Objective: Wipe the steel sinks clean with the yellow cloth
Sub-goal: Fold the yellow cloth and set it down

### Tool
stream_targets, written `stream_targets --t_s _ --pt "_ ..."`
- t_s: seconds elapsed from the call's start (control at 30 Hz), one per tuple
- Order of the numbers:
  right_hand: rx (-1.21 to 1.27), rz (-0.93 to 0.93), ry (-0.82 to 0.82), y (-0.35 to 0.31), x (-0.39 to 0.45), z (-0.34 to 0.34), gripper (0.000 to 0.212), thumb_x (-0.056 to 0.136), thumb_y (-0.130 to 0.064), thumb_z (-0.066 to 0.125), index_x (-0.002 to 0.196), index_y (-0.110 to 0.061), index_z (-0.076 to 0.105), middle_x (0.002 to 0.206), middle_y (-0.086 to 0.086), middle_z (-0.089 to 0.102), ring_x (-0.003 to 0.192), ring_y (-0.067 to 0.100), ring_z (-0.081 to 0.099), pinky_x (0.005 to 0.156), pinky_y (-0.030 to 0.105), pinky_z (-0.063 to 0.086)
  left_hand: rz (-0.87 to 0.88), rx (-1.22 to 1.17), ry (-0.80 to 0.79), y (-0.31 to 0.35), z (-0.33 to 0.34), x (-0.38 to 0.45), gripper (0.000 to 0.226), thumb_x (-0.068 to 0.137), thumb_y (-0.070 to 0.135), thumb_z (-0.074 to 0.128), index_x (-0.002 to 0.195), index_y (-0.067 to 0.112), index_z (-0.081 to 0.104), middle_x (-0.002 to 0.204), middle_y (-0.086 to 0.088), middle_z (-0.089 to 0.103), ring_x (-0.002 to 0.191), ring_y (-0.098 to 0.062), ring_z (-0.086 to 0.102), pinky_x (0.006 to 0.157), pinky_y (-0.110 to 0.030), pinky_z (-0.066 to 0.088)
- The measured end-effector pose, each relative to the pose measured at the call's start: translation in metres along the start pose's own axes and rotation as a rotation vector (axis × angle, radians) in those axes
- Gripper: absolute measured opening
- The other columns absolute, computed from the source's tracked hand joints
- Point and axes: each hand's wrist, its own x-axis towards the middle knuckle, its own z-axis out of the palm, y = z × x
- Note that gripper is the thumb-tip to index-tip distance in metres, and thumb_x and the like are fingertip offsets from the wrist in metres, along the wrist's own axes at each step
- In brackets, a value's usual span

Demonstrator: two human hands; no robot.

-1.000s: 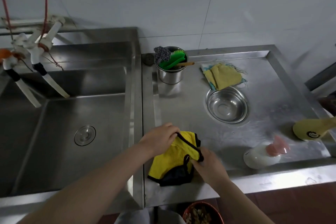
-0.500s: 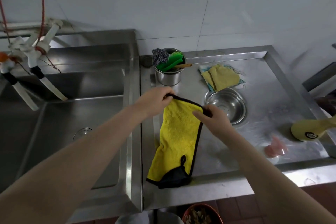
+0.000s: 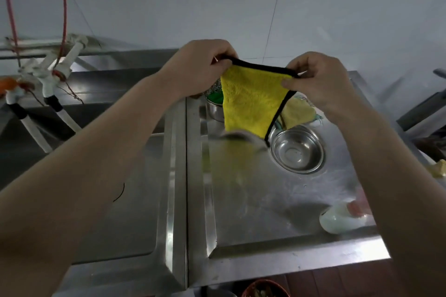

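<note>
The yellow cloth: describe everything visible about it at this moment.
The yellow cloth is a plush, towel-like rectangle edged in black trim. It hangs in the air above the steel counter, its top edge stretched between the left hand and the right hand, each pinching a corner. Its lower end is motion-blurred, in front of the steel cup.

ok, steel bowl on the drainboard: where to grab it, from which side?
Pinch the rim of the steel bowl from above, at its near-right edge. It sits upright and open and looks empty, so the thin rim is the only easy hold. The yellow cloth hangs over its far-left side, blocking that approach.
</note>
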Motion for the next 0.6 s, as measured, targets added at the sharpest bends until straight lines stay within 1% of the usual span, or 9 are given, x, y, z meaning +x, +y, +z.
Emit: stream_targets --t_s 0.07,0.13,0.2,0.27,0.3,0.37,0.4,0.5,0.6 --pt "-0.008 0.005 0.007 -0.001 -0.004 -0.002 0.028 0.071 -0.008 0.081 0.075 -0.032 0.067 0.079 -0.005 0.068 0.068 0.012 0.063 0.071 0.030 0.051 0.005 0.000 0.013 0.004 -0.003 -0.006 0.020 0.099 0.021 0.053 0.110 0.027 0.068 0.080 0.027 0.055 0.073 0.018 0.050 0.063 -0.004 0.033" --pt "-0.054 0.018 -0.002 0.001 -0.014 0.000 0.029 0.072 -0.007 0.079 0.077 -0.032 0.066 0.077 -0.009 0.065 0.066 0.009 0.058 0.067 0.027 0.045 -0.001 0.007 0.003 0.007 0.000 -0.017 0.019 0.099 0.020 0.054 0.109 0.027 0.068 0.077 0.026 0.055 0.071 0.019 0.050 0.061 -0.002 0.034" --pt "-0.113 0.023 -0.046 0.004 -0.028 0.005 0.031 0.073 -0.003 0.076 0.083 -0.030 0.066 0.079 -0.011 0.064 0.067 0.008 0.057 0.064 0.021 0.044 -0.010 0.013 -0.030 0.007 0.007 -0.031 0.019 0.098 0.021 0.055 0.110 0.028 0.068 0.077 0.022 0.057 0.070 0.011 0.053 0.061 -0.007 0.037" --pt "-0.164 0.030 -0.126 0.012 -0.045 0.011 0.036 0.071 0.003 0.074 0.086 -0.030 0.065 0.083 -0.009 0.067 0.070 0.008 0.059 0.066 0.017 0.046 -0.023 0.005 -0.083 0.004 0.018 -0.048 0.017 0.096 0.024 0.058 0.108 0.032 0.069 0.080 0.016 0.061 0.072 0.001 0.057 0.069 -0.020 0.046" --pt "-0.205 0.040 -0.189 0.019 -0.053 0.014 0.039 0.071 0.004 0.073 0.086 -0.031 0.064 0.084 -0.007 0.067 0.073 0.009 0.060 0.067 0.018 0.047 -0.032 -0.004 -0.123 0.001 0.026 -0.058 0.017 0.095 0.025 0.060 0.107 0.034 0.069 0.082 0.014 0.064 0.073 -0.003 0.059 0.071 -0.026 0.049" --pt "-0.315 0.077 -0.363 0.037 -0.070 0.022 0.043 0.071 0.003 0.073 0.087 -0.036 0.061 0.084 -0.008 0.065 0.076 0.010 0.061 0.065 0.023 0.047 -0.051 -0.029 -0.237 -0.007 0.043 -0.080 0.015 0.094 0.026 0.063 0.104 0.036 0.069 0.086 0.012 0.067 0.076 -0.004 0.061 0.073 -0.029 0.051" --pt "-0.364 0.099 -0.465 0.046 -0.080 0.026 0.043 0.072 0.001 0.073 0.087 -0.038 0.059 0.084 -0.010 0.063 0.076 0.008 0.060 0.064 0.022 0.046 -0.062 -0.047 -0.305 -0.011 0.053 -0.091 0.015 0.094 0.026 0.063 0.103 0.036 0.069 0.086 0.013 0.067 0.077 -0.002 0.061 0.073 -0.028 0.051" --pt "-0.474 0.130 -0.773 0.073 -0.112 0.043 0.041 0.072 -0.011 0.077 0.088 -0.041 0.054 0.089 -0.015 0.059 0.083 0.005 0.058 0.068 0.017 0.044 -0.104 -0.098 -0.526 -0.023 0.083 -0.123 0.014 0.094 0.024 0.065 0.102 0.034 0.070 0.088 0.019 0.065 0.082 0.004 0.059 0.073 -0.017 0.044" --pt "-0.462 0.182 -1.005 0.094 -0.139 0.060 0.037 0.073 -0.016 0.074 0.089 -0.041 0.051 0.090 -0.019 0.052 0.081 0.001 0.051 0.067 0.016 0.038 -0.163 -0.142 -0.720 -0.032 0.109 -0.148 0.015 0.095 0.023 0.064 0.108 0.027 0.071 0.091 0.017 0.063 0.082 0.004 0.057 0.074 -0.017 0.044"
